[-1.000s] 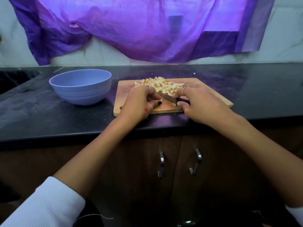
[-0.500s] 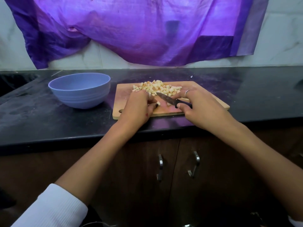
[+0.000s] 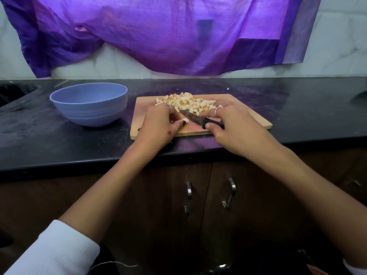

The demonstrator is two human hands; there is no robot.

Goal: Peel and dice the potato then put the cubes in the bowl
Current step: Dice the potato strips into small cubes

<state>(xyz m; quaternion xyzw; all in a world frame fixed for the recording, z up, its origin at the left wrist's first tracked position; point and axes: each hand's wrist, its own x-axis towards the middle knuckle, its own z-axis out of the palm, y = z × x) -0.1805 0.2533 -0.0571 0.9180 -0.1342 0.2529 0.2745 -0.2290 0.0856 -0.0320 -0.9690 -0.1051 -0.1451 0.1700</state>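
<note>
The black counter (image 3: 59, 139) carries a blue bowl (image 3: 89, 104) left of the wooden cutting board (image 3: 248, 116), well apart from the potato cubes (image 3: 188, 103) heaped at the board's far side. Both forearms reach forward. The right hand (image 3: 238, 130) grips the knife (image 3: 200, 121), blade angled left; the left hand (image 3: 158, 126), fingers curled, pinches a small potato piece (image 3: 184, 121) beside the blade tip.

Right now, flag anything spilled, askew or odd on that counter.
Little stands out. The potato cubes sit heaped on the cutting board, one stray white speck lies on the counter behind it.
</note>
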